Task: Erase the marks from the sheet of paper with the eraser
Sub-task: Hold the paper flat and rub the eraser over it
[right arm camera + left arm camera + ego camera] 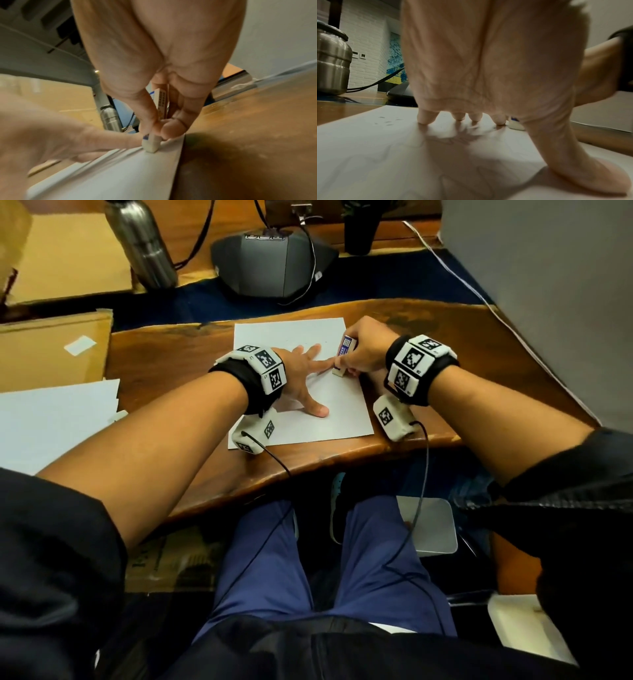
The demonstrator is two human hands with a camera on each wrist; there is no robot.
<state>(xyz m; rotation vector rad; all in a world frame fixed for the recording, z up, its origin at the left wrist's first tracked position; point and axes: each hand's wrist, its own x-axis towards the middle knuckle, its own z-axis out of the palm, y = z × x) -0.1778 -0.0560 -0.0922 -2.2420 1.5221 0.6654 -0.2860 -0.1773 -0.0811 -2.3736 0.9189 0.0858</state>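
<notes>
The left hand (301, 378) lies splayed flat pinning the thin, easily creased sheet (342, 412), while the right hand (363, 350) pinches the small soft eraser (342, 357) low on its sleeve.

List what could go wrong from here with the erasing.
1. The eraser rubs close to the right edge of the sheet of paper; a stroke could catch and crease it.
2. The left hand pins the sheet with spread fingertips only; hard rubbing might buckle it.
3. Dark specks lie far from the eraser and could be missed.
</notes>
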